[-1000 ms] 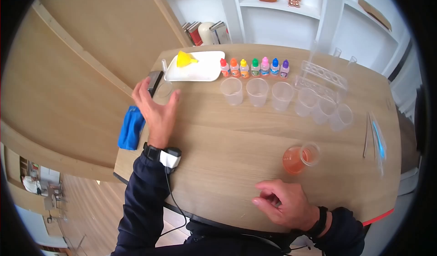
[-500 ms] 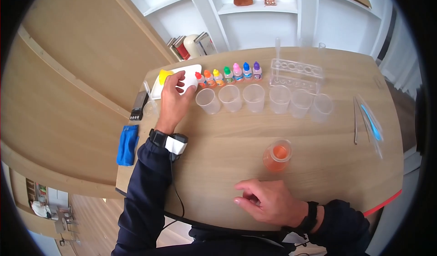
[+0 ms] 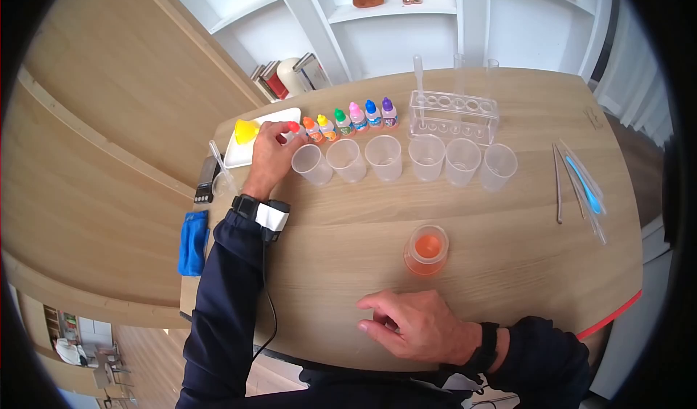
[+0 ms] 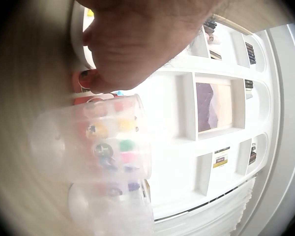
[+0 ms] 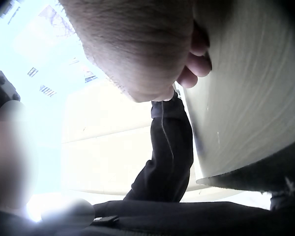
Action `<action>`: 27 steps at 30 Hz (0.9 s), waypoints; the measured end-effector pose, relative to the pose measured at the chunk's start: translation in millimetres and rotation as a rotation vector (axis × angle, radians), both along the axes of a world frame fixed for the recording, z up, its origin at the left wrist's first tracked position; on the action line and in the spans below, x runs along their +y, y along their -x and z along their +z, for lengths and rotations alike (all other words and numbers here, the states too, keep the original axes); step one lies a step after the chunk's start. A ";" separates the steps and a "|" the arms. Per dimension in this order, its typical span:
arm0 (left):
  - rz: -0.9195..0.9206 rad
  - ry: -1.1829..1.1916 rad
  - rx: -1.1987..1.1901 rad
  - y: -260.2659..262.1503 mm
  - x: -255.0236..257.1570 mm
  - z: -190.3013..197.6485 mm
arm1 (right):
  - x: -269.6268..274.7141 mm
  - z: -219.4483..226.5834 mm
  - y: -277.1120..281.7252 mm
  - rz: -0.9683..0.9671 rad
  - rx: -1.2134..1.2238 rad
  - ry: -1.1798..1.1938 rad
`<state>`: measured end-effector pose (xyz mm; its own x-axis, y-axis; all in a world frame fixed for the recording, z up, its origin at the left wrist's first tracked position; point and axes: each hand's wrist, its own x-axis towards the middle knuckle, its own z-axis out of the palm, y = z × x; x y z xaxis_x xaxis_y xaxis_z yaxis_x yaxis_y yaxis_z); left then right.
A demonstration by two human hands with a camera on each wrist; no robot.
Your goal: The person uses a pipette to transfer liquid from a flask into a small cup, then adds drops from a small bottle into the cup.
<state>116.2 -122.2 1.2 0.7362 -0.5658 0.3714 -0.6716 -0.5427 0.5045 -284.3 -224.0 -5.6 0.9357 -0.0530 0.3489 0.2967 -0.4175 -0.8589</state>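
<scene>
At the left end of a row of small dropper bottles, the left hand has its thumb and fingers around the red-capped bottle. In the left wrist view that hand covers part of the red-labelled bottle. Orange-capped and yellow-capped bottles stand just to its right. The right hand rests near the front edge with loosely curled fingers, holding nothing. Beyond it stands a flask of orange liquid. In the right wrist view the right hand's fingertips hang beside the tabletop.
Several clear cups stand before the bottles. A clear tube rack is behind them. The white tray with a yellow funnel, a black scale and a blue cloth lie left; tweezers lie right.
The left hand has moved from above the scale, past the tray, to the red-capped bottle and closed on it. The head view has shifted right. The right hand keeps its loose curl near the front edge.
</scene>
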 end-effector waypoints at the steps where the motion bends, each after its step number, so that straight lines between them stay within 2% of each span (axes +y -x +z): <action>1: 0.012 0.046 0.037 1.5 0.8 0.5 | -0.1 0.1 -0.4 -0.001 0.000 -0.002; 3: 0.038 0.141 0.110 5.3 4.7 1.5 | -0.2 0.8 -1.3 -0.002 0.001 -0.003; 6: 0.008 0.255 0.169 29.1 15.6 28.5 | 0.9 1.5 -1.4 -0.003 0.009 -0.019; 10: -0.149 0.511 0.249 82.2 42.6 52.6 | 2.7 -0.3 -0.2 -0.011 -0.005 -0.049; 13: -0.277 0.452 0.328 149.8 69.4 62.1 | 1.1 1.2 0.2 -0.023 -0.015 -0.083; 16: -0.420 0.417 0.540 202.0 91.1 39.3 | 1.1 6.9 2.5 -0.044 0.013 -0.109; 17: -0.486 0.331 0.522 214.1 95.2 35.6 | 2.2 6.8 2.8 -0.053 0.034 -0.137; 19: -0.630 0.169 0.470 224.6 95.6 33.9 | 4.6 4.9 3.8 -0.056 0.083 -0.223; 22: -0.737 0.167 0.355 228.8 95.6 31.0 | 9.1 8.7 -1.0 -0.051 0.120 -0.335; 27: -0.745 0.184 0.316 232.2 94.4 23.1 | 4.0 3.3 -0.6 -0.039 0.101 -0.266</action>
